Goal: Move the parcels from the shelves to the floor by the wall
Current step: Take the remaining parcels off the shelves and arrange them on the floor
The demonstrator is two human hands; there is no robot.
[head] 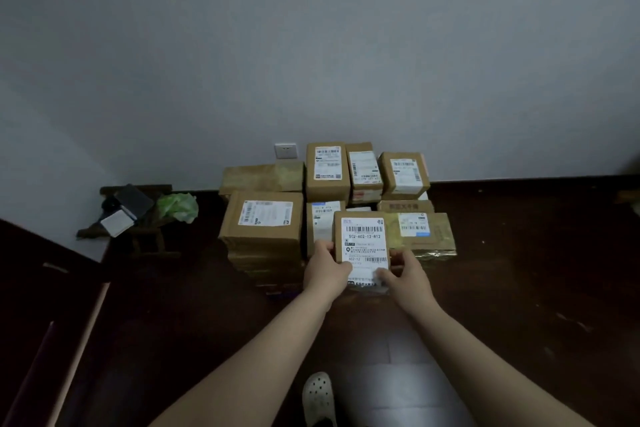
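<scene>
A brown cardboard parcel (362,236) with a white barcode label is held between both hands in front of a heap of parcels on the dark floor by the grey wall. My left hand (325,270) grips its left edge. My right hand (405,270) grips its lower right corner, thumb on the label. Behind it lie several more parcels: a wide box (265,218) at the left, three upright boxes (327,166) against the wall, and a flat one (424,230) at the right.
A low wooden stool (152,218) at the left carries a dark pouch, a white box and a green bag (178,206). A wall socket (286,150) sits above the pile. A dark furniture edge (52,305) runs along the lower left. My white clog (318,397) is below.
</scene>
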